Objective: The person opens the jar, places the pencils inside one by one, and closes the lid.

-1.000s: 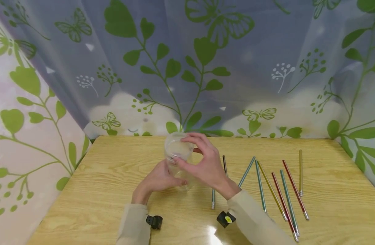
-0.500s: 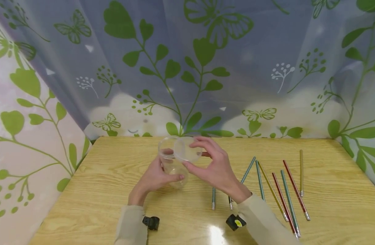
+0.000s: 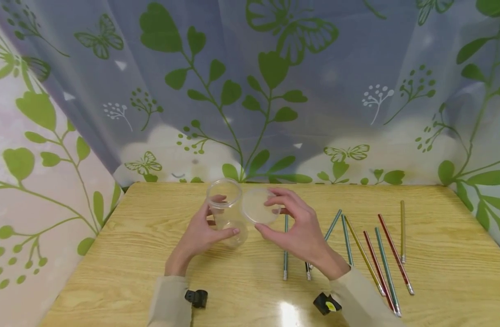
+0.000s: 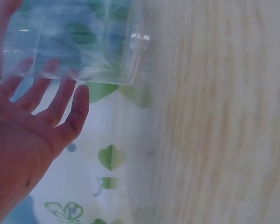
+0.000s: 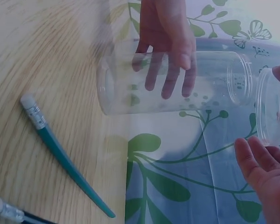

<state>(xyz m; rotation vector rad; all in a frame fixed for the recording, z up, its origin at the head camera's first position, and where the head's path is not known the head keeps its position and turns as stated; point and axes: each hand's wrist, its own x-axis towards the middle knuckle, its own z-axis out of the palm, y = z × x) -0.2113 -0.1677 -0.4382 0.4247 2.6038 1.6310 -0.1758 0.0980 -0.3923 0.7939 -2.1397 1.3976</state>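
Note:
A clear plastic jar [image 3: 227, 215], its mouth uncovered, stands upright but slightly tilted in my left hand [image 3: 200, 231], whose thumb and fingers wrap its side. Through the transparent wall the fingers show in the right wrist view, behind the jar [image 5: 172, 88]. My right hand [image 3: 300, 227] pinches a round clear lid [image 3: 259, 206] by its edge, just right of the jar's rim. The lid [image 5: 272, 107] faces the threaded mouth with a small gap in the right wrist view. In the left wrist view, the left fingers [image 4: 60, 102] curl under the jar [image 4: 79, 42].
Several pencils in teal, red, yellow and black lie on the wooden table [image 3: 151, 236], mostly right of the hands. A teal pencil [image 3: 285, 254] and a black pencil [image 3: 308, 270] lie near the right hand. A patterned curtain [image 3: 250, 91] hangs behind the table.
The lid has come off the jar's mouth and moved right with my right hand. My left hand has shifted slightly left with the jar.

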